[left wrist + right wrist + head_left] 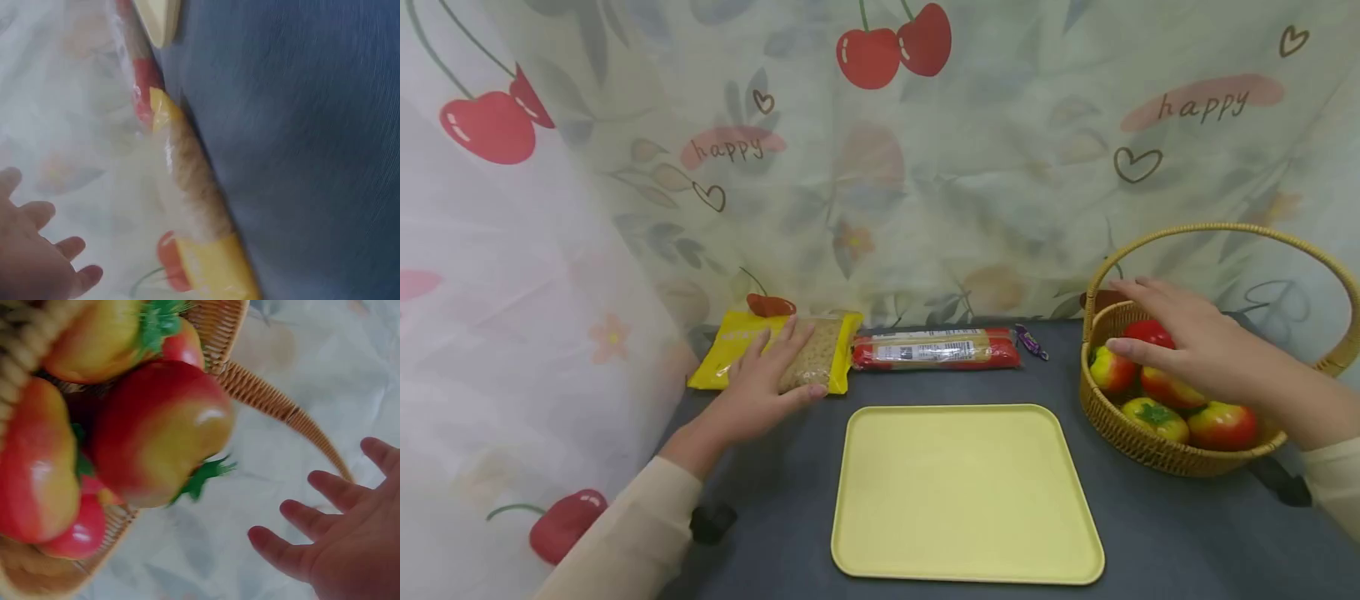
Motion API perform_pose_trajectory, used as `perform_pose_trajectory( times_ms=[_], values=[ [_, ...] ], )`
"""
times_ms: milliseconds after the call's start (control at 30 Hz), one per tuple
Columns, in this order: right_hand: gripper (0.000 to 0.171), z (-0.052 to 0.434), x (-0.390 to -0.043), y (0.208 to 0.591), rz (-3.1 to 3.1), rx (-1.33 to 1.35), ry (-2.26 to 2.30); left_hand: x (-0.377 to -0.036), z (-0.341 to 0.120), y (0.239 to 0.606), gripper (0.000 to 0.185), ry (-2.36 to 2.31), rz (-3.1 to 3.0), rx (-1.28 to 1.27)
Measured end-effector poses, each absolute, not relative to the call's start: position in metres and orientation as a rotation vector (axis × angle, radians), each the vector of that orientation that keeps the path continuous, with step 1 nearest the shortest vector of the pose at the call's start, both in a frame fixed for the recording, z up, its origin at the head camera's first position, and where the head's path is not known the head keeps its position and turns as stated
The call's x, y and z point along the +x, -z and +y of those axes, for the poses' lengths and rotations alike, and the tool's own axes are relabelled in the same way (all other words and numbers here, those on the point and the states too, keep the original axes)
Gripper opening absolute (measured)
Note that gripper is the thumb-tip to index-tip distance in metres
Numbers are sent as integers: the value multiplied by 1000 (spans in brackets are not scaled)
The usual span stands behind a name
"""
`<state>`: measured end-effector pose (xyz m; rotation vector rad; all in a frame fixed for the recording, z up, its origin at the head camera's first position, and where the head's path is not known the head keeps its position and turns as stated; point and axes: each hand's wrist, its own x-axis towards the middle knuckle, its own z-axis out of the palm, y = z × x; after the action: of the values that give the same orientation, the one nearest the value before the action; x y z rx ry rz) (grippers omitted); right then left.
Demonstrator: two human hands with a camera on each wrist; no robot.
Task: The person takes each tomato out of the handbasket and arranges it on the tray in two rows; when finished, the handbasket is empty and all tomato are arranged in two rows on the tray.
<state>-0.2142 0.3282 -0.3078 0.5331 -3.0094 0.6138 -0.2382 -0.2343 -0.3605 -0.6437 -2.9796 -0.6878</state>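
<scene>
My left hand (760, 387) reaches over a yellow bag (711, 367) with a clear window showing tan, lumpy contents. Its fingers are spread and hold nothing; in the left wrist view the hand (37, 259) appears apart from the bag (200, 194). On the right, my other hand (1206, 342) hovers above a wicker basket (1101, 408) with a tall arched handle. Those fingers extend loosely, gripping nothing. Inside the basket lie several red-and-yellow fruits (1221, 427), some with green leafy tops. The right wrist view shows the hand (350, 537) beside one such fruit (165, 431), not touching it.
A pale yellow tray (966, 492) lies flat on the dark grey table (1157, 533). Behind it is a long red-ended clear packet (936, 348), with a small purple wrapped candy (1032, 342) to its right. A printed curtain (970, 200) hangs along the back and sides.
</scene>
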Motion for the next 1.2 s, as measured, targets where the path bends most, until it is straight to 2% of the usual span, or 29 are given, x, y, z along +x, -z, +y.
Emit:
perform_pose_trajectory(
  times_ms=[267,633,867,1100,1200],
  values=[
    [73,355,-208,335,-2808,534,-868,-236,-240,408,74,1461,-2600,-771],
    [69,378,-199,389,-2670,413,-1009,-219,-215,456,68,2250,-2329,-560],
    [74,378,-199,412,-2634,363,-938,-216,-210,468,76,2490,-2213,-527],
    [59,378,-199,419,-2634,357,-810,-216,-208,470,81,2571,-2220,-458],
    [59,378,-199,420,-2643,337,-794,-216,-206,472,74,2589,-2223,-428]
  ],
)
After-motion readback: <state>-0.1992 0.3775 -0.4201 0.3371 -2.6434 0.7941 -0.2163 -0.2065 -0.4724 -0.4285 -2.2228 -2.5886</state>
